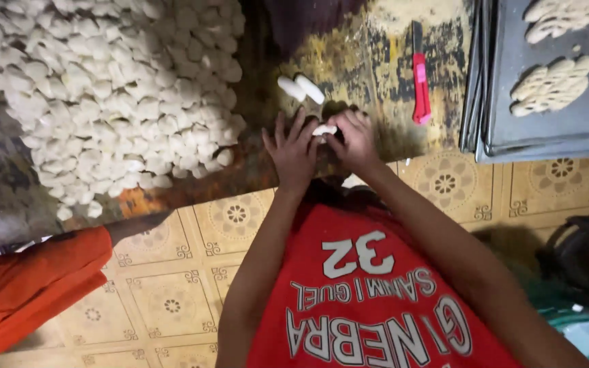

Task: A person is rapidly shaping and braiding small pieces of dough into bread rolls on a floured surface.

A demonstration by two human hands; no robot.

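A heap of small dough pieces (114, 95) lies far left; a red-handled knife (420, 85) and stacked metal trays (512, 136) holding shaped dough (552, 85) sit far right.
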